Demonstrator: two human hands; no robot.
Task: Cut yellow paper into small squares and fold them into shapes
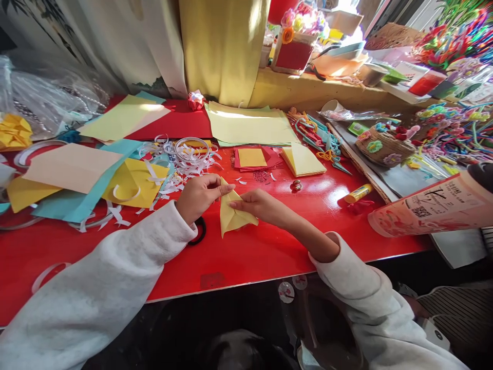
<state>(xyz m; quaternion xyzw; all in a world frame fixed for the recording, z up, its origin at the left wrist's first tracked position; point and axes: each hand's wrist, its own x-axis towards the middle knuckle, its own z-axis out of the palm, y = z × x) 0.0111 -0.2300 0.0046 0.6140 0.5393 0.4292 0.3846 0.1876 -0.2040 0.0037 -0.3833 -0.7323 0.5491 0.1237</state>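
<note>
In the middle of the view, a folded piece of yellow paper (235,220) is held just above the red table (246,262). My left hand (200,198) pinches its upper left corner between thumb and fingers. Closed on its right side is my right hand (257,204), the thumb lying over the front of the paper. Creases run across the paper, and its lower edge hangs free. A black hair tie or ring (199,231) lies by my left cuff, partly hidden by the sleeve.
Behind my hands are yellow and red square papers (252,157), a folded pale stack (304,160) and small bells (296,185). White paper scraps (188,164) and coloured sheets (73,164) spread leftward. Scissors (327,139), a glue stick (358,193) and a large cup (431,205) occupy the right.
</note>
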